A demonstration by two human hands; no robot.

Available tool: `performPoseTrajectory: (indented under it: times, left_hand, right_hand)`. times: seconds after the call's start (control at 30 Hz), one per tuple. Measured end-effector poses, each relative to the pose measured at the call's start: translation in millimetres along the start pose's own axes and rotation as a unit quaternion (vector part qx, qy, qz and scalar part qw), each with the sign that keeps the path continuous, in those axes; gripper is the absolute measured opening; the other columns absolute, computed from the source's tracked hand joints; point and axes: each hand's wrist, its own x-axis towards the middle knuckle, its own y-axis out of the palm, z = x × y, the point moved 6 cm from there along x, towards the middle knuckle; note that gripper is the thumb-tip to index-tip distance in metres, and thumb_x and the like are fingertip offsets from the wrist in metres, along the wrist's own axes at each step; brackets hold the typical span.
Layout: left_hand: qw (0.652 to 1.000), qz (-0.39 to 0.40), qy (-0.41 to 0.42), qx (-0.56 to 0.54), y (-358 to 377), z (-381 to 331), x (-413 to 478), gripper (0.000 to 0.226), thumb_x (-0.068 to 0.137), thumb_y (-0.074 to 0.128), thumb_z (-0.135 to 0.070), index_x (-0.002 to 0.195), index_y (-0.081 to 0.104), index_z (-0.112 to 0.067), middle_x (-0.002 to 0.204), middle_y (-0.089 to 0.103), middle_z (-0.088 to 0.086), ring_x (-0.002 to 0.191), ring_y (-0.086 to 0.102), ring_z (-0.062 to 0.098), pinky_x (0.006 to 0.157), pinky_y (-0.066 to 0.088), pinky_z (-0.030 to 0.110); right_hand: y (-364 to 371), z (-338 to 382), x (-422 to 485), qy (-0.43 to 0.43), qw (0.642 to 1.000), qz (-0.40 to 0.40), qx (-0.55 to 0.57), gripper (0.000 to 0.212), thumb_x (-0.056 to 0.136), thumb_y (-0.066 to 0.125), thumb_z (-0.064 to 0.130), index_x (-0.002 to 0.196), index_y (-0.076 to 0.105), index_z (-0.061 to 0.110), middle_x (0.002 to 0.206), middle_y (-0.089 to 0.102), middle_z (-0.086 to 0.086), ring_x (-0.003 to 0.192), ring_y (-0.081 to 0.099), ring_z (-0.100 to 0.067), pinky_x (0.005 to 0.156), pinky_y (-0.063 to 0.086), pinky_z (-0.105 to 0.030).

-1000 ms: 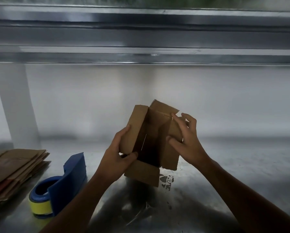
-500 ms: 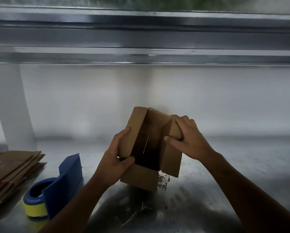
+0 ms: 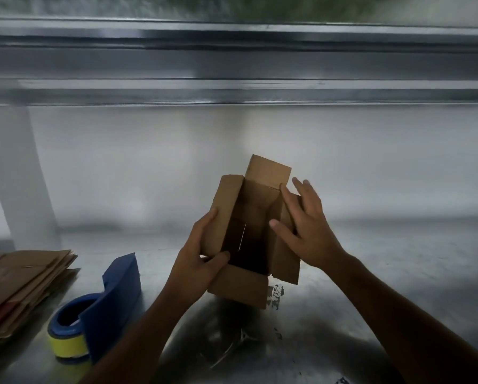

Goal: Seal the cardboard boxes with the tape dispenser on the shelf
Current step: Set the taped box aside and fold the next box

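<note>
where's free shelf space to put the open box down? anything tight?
Widest bare patch: shelf right of the right hand, back to the wall. Smaller strip behind the tape dispenser, between the white post and the cardboard box. Crowded front left: flattened cardboard stack and dispenser sit close, the left hand and its arm beside them.

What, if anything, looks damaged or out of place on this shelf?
The cardboard box has a ragged, torn-looking edge at its near right flap corner, and the shelf below it shows dark scuffs and scratches. The flattened cardboard stack at far left is fanned unevenly. Nothing spilled.
</note>
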Motion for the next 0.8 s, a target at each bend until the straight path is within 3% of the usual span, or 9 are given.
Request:
performPoseTrajectory:
  times: [0.1,0.2,0.3,0.37,0.43,0.57,0.67,0.73,0.8]
  left_hand:
    - [0.999,0.000,-0.020,-0.026,2,0,-1,0.071,0.096,0.069,-0.021,0.149,0.027,-0.043,0.129,0.035,-0.038,0.113,0.051,-0.003,0.079,0.052,0.013]
    - [0.997,0.000,-0.045,-0.059,1,-1,-2,0.074,0.087,0.066,-0.040,0.150,0.028,-0.039,0.128,0.039,-0.034,0.113,0.054,0.004,0.081,0.053,0.018]
    - [0.992,-0.016,-0.066,-0.109,-4,2,-3,0.081,0.094,0.072,-0.027,0.152,0.019,-0.046,0.132,0.042,-0.028,0.113,0.058,0.011,0.081,0.056,0.019]
    - [0.985,-0.025,-0.089,-0.143,-4,5,-4,0.088,0.094,0.073,-0.022,0.151,0.012,-0.051,0.130,0.046,-0.026,0.109,0.062,0.013,0.074,0.057,0.017]
    - [0.980,-0.030,-0.117,-0.160,-1,7,-6,0.086,0.091,0.076,-0.021,0.148,0.018,-0.048,0.125,0.052,-0.020,0.104,0.065,0.015,0.069,0.057,0.015]
    - [0.976,-0.054,-0.151,-0.149,10,1,-12,0.055,0.087,0.080,-0.024,0.124,0.042,-0.034,0.117,0.060,-0.006,0.096,0.066,0.014,0.061,0.054,0.012]
    - [0.979,-0.059,-0.139,-0.136,20,-15,-20,0.048,0.085,0.082,-0.028,0.120,0.049,-0.029,0.115,0.062,-0.006,0.095,0.066,0.013,0.063,0.055,0.015]
    - [0.977,-0.056,-0.141,-0.146,28,-26,-25,0.051,0.084,0.083,-0.024,0.124,0.051,-0.022,0.115,0.064,-0.002,0.099,0.066,0.017,0.077,0.061,0.030]
    - [0.966,-0.050,-0.166,-0.190,39,-37,-31,0.048,0.083,0.083,-0.017,0.122,0.055,-0.019,0.113,0.065,0.003,0.100,0.067,0.023,0.082,0.062,0.042]
  right_hand:
    - [14,11,-9,-0.004,1.000,0.026,-0.011,0.087,0.098,0.032,0.065,0.162,0.013,0.010,0.171,0.004,-0.006,0.156,-0.011,-0.016,0.124,0.004,-0.034]
    - [26,14,-21,0.049,0.995,0.017,0.080,0.086,0.099,0.037,0.061,0.163,0.007,0.012,0.171,-0.005,-0.002,0.156,-0.009,-0.010,0.123,0.003,-0.024]
    - [24,12,-29,0.158,0.959,-0.015,0.235,0.080,0.101,0.054,0.045,0.162,0.009,0.018,0.164,0.011,0.010,0.146,0.018,-0.003,0.120,0.026,-0.027]
    - [18,6,-35,0.223,0.928,-0.025,0.299,0.086,0.099,0.065,0.022,0.162,0.007,0.024,0.150,0.019,0.018,0.135,0.033,-0.006,0.101,0.045,-0.018]
    - [6,0,-46,0.272,0.888,-0.032,0.369,0.084,0.098,0.065,0.012,0.161,0.012,0.026,0.149,0.025,0.018,0.130,0.043,-0.008,0.080,0.052,-0.010]
    - [-13,7,-70,0.288,0.869,0.035,0.400,0.024,0.104,0.053,0.012,0.123,0.061,0.025,0.129,0.066,0.000,0.103,0.070,-0.011,0.081,0.058,-0.024]
    - [-23,20,-88,0.316,0.845,0.072,0.424,0.017,0.103,0.052,0.007,0.114,0.065,0.009,0.113,0.070,-0.013,0.102,0.070,-0.023,0.091,0.055,-0.039]
    - [-33,25,-98,0.326,0.833,0.062,0.442,0.020,0.103,0.050,0.003,0.119,0.062,-0.002,0.116,0.067,-0.021,0.108,0.065,-0.034,0.097,0.052,-0.048]
    - [-50,28,-106,0.336,0.822,0.020,0.459,0.021,0.103,0.049,0.001,0.118,0.063,0.004,0.113,0.069,-0.014,0.102,0.068,-0.028,0.089,0.056,-0.042]
